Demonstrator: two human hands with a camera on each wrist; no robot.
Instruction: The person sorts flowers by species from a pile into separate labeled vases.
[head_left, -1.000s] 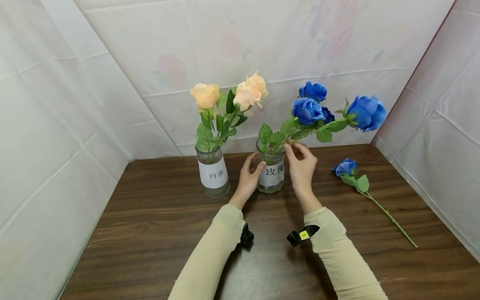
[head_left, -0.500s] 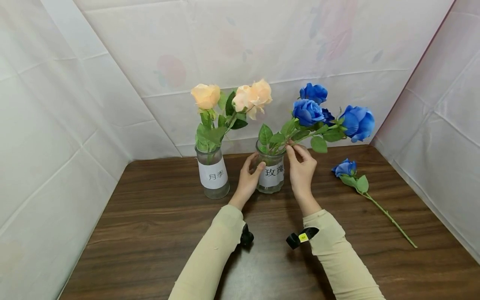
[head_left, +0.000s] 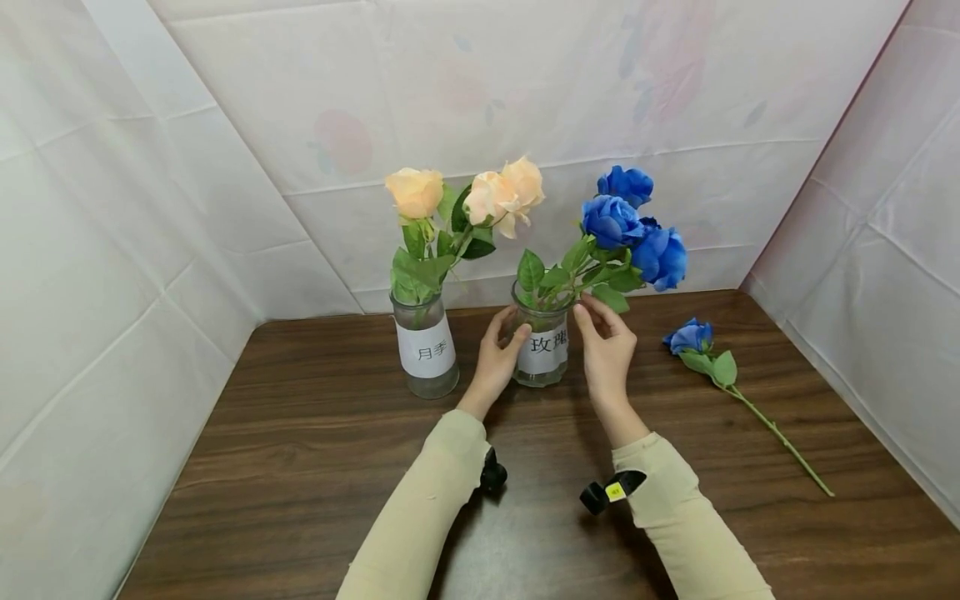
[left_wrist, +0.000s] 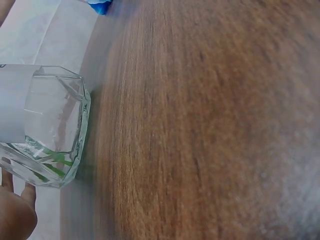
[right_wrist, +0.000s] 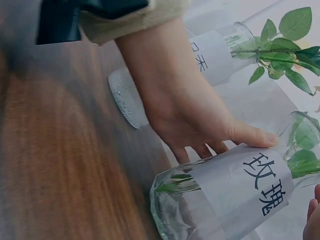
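My left hand (head_left: 497, 360) grips the glass vase (head_left: 542, 371) labelled 玫瑰 from its left side, thumb at the front. In the right wrist view this left hand (right_wrist: 185, 117) has its thumb on the paper label (right_wrist: 250, 185). Several blue roses (head_left: 615, 221) lean out of that vase to the right. My right hand (head_left: 609, 354) is at the right of the rim, thumb and fingertips pinching the stem of the lowest blue rose (head_left: 660, 258). Leaves partly hide those fingertips. In the left wrist view the vase's faceted base (left_wrist: 60, 115) shows a green stem inside.
Left of my left hand stands a taller glass vase (head_left: 433, 385) labelled 月季, with peach roses (head_left: 415, 193) in it. A single blue rose (head_left: 688, 336) lies on the dark wooden table (head_left: 315, 500) at the right. White printed cloth (head_left: 247, 83) hangs behind and along the sides.
The lowest blue rose has swung left and come down toward the other blue blooms. My right hand has dropped slightly to the rim. My left hand stays on the vase.
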